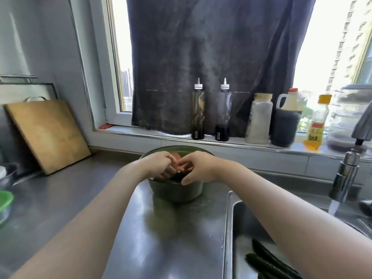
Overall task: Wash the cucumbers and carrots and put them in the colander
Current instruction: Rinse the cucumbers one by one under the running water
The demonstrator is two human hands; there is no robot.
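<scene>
A green colander stands on the steel counter just left of the sink. Both of my hands reach into it. My left hand and my right hand close together around an orange carrot at the colander's middle. A dark cucumber end shows under my fingers inside the colander. Two or three dark green cucumbers lie in the sink at the lower right, partly hidden by my right forearm.
The faucet at right runs water into the sink. A wooden cutting board leans on the left wall. Several bottles line the window sill behind the colander. A green-lidded container sits at the far left edge.
</scene>
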